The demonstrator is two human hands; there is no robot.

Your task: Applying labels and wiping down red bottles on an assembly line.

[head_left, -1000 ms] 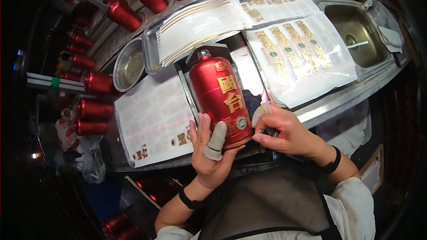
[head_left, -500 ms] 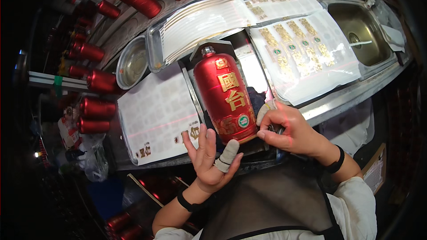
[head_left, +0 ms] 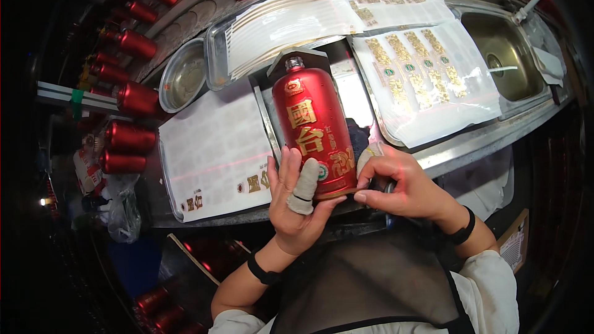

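Observation:
A glossy red bottle [head_left: 312, 111] with raised gold characters and a small green round emblem lies tilted on a metal stand [head_left: 322, 55], its silvery neck away from me. My left hand [head_left: 295, 210] cups the lower left of the bottle, fingers along its side and thumb under the base; a cloth cot covers one finger. Thumb and a bent finger of my right hand [head_left: 396, 182] pinch at the base's right edge. Another cloth finger cot [head_left: 370, 153] shows on that hand. Its remaining fingers are partly hidden.
A white sheet [head_left: 213, 142] with a few gold decals lies left of the bottle. On the right is a decal sheet [head_left: 427, 117], then a sink [head_left: 501, 55]. Stacked sheets [head_left: 291, 21] fill a tray behind. A metal bowl [head_left: 185, 77] and red bottles [head_left: 137, 99] stand left.
The bottle has turned, so its gold characters and green emblem sit further left. My left hand has closed in on the bottle's lower left side. My right hand stays at the base.

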